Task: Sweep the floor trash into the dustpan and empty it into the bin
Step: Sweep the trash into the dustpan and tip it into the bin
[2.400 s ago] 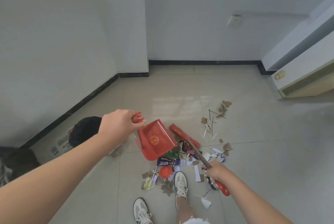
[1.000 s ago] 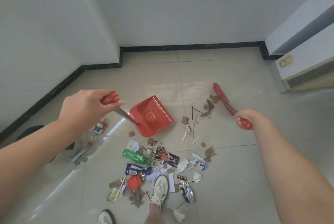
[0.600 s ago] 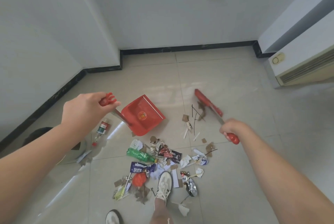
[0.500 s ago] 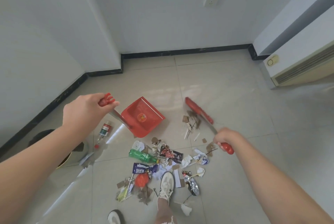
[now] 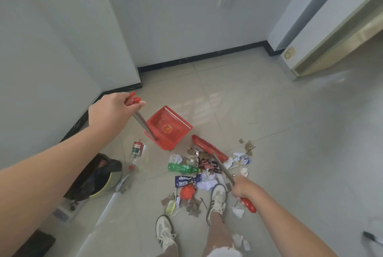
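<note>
My left hand point(image 5: 113, 109) grips the red top of the dustpan's metal handle. The red dustpan point(image 5: 169, 127) stands on the tiled floor, its mouth facing the trash. My right hand point(image 5: 245, 189) grips the handle of the red broom point(image 5: 209, 150), whose head lies on the floor right of the dustpan at the pile's far edge. The trash pile point(image 5: 196, 174) holds a green bottle point(image 5: 182, 168), wrappers, paper scraps and cardboard bits. The bin point(image 5: 99, 176), lined with a dark bag, stands at the left under my forearm.
A clear bottle with a red label point(image 5: 136, 152) lies between bin and dustpan. My two white shoes point(image 5: 217, 197) stand at the pile's near edge. White walls with black skirting close the corner behind. A low white unit point(image 5: 331, 35) runs along the right.
My right hand has pulled the broom head back toward me, from the far scraps to the pile beside the dustpan. The dustpan has tipped more upright. My view has shifted left, showing more of the bin.
</note>
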`<state>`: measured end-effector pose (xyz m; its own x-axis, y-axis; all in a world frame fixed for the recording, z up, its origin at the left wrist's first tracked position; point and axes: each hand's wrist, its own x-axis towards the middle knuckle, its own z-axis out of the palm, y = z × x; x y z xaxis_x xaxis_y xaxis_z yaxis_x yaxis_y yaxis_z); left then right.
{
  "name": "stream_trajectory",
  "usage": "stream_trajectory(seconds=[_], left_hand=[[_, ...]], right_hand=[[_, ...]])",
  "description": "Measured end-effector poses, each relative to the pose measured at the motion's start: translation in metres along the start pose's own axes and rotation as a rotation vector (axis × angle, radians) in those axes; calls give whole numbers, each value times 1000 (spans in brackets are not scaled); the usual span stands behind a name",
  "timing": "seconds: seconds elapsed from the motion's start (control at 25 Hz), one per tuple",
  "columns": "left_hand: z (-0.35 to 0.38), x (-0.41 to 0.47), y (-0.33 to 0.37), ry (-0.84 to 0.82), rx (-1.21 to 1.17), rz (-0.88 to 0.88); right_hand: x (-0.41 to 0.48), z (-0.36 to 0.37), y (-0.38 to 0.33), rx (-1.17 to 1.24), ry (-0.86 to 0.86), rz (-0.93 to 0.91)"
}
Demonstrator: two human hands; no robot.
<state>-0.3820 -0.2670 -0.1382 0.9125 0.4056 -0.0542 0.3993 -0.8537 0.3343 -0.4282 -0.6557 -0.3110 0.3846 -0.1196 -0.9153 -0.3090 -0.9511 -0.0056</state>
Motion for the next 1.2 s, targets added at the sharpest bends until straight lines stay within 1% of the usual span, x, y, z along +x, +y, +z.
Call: stream_trajectory(seconds=[0.08, 0.2, 0.36, 0.48, 0.6, 0.76, 0.84, 0.96, 1.04, 1.2], left_hand=[[-6, -2, -3, -29, 13, 44], [-8, -7, 5, -60, 34, 141], [-5, -11, 16, -63, 87, 289], [2, -11, 33, -68, 41, 265], [15, -14, 63, -86, 6, 241], [36, -19, 110, -110, 29, 340], [47, -17, 132, -113, 36, 363], [68, -11, 169, -101, 37, 297], [83, -5, 191, -88, 44, 262], [118, 8, 231, -99, 83, 267]], right_hand=[[-19, 17, 4, 92, 17, 6], [-46, 23, 12, 245, -2, 38], [-73, 23, 27, 374, 59, 58], [-82, 10, 40, 505, 134, 27], [-81, -25, 56, 604, 261, 12], [-61, -87, 93, 713, 369, 27], [-45, -122, 112, 751, 403, 54], [-18, -175, 134, 785, 406, 95], [8, -207, 147, 802, 408, 87], [73, -256, 168, 779, 380, 114]])
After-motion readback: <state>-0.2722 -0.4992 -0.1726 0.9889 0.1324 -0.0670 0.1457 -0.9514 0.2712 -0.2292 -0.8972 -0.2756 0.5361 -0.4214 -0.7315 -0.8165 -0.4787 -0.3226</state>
